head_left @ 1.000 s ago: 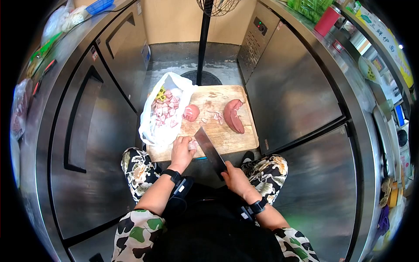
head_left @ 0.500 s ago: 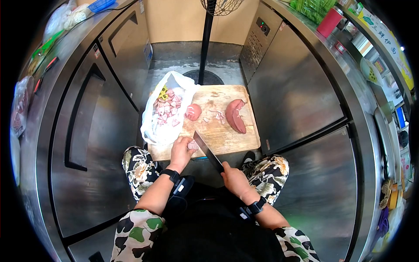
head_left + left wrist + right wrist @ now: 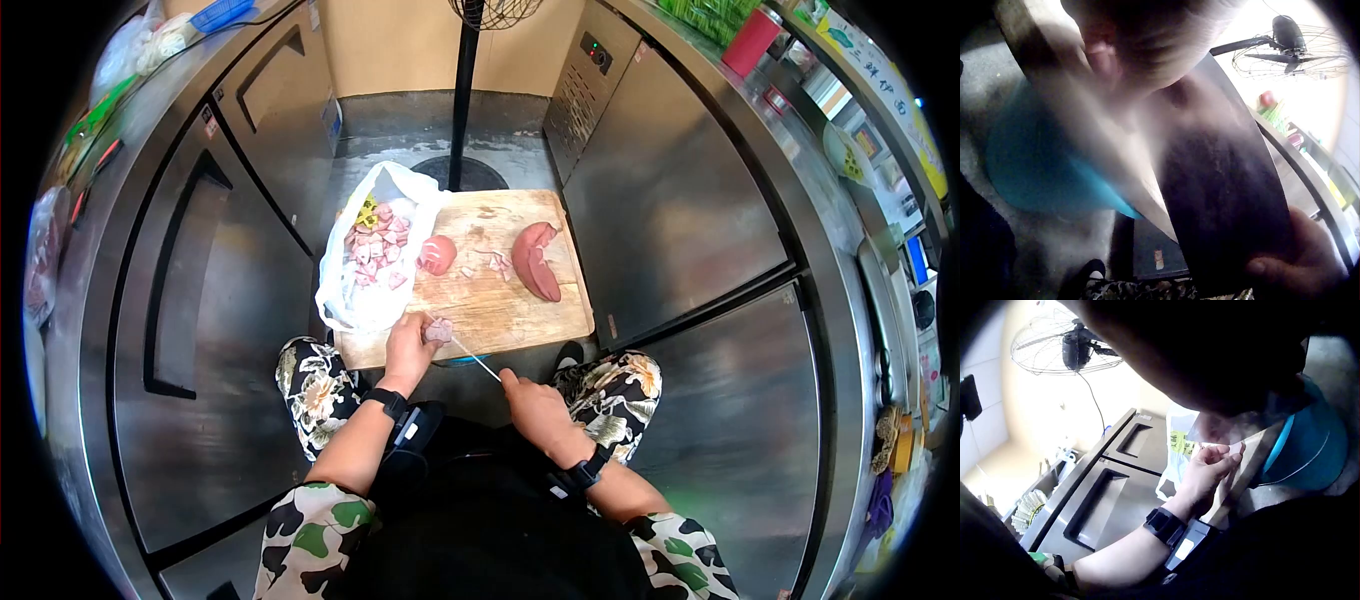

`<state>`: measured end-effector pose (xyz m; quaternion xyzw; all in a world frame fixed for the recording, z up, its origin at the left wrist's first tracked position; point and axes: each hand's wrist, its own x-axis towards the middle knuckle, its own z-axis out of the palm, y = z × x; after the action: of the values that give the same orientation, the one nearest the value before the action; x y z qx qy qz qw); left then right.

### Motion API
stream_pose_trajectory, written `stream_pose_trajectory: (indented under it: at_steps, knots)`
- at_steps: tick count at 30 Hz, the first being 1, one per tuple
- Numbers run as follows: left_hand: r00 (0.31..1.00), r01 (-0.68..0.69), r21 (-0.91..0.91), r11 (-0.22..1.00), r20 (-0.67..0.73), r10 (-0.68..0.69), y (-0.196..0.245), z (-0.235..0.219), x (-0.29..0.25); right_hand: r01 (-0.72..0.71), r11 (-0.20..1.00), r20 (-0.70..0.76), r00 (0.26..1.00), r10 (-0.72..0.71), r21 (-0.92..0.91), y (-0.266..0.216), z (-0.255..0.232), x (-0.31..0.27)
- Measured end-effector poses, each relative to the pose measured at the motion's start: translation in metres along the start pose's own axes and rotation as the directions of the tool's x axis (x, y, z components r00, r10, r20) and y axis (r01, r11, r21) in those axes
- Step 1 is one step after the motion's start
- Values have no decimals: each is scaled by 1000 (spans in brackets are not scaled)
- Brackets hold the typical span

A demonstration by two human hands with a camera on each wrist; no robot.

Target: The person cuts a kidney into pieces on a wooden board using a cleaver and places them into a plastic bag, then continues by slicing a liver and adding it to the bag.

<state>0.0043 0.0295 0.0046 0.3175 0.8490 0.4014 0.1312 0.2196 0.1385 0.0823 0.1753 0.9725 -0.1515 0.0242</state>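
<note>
In the head view my left hand pinches a small piece of pale pink meat at the near edge of the wooden cutting board. My right hand grips a cleaver, seen there as a thin line with its tip close to that meat. The cleaver's broad dark blade fills the middle of the left wrist view. A rounded lump of meat and a larger reddish slab lie farther back on the board, with small scraps between them.
A white plastic bag holding cut meat chunks stands open on the board's left. Beneath the board is a teal bucket. Steel cabinets flank both sides, and a fan pole rises behind.
The cleaver has turned from showing its flat side to standing edge-on in the head view. The left hand keeps its pinch, and more of the meat's face shows.
</note>
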Motion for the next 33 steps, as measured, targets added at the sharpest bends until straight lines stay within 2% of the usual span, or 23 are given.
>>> stream_pose_trajectory:
  at_steps: [6,9,15,18,30,33]
  knots:
    - [998,-52,16,999,-42,53,-9,6,0,44,993,6,999,-43,-107,4,-6,4]
    - [996,-58,-11,998,-72,57,-9,5,-1,42,993,9,999,-42,-106,5,-4,4]
    - [999,-27,-23,999,-38,26,-2,0,-1,54,991,7,999,-54,-125,3,-7,5]
    - [996,-65,-28,998,-64,63,-7,3,-1,74,990,-3,997,-75,-119,7,-6,6]
    - [995,-75,-12,997,-61,74,-9,3,-1,98,989,26,995,-96,-114,10,-15,11]
    - [997,-58,-67,996,-60,54,-12,5,-1,99,990,14,995,-98,-105,12,-11,11]
